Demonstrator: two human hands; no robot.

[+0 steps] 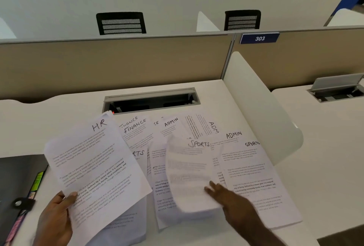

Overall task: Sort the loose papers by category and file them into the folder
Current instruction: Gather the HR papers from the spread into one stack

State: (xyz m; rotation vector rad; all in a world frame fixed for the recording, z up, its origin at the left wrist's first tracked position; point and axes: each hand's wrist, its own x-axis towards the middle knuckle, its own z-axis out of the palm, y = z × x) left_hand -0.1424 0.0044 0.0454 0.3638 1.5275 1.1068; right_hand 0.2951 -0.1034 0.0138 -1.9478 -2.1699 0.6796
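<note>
Left hand (56,218) gripping HR sheet (94,169)

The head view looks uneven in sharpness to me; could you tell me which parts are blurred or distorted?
In the head view, the sheet under the right hand is motion-blurred, its text unreadable; the HR sheet in the left hand is sharp; the wide lens bows the partition top edge; lighting is soft, without glare.

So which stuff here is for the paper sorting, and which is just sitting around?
For the job: HR sheet in the left hand; blurred sheet under the right hand; labelled papers; folder.

Just there: chairs, 303 sign, cable tray.
</note>
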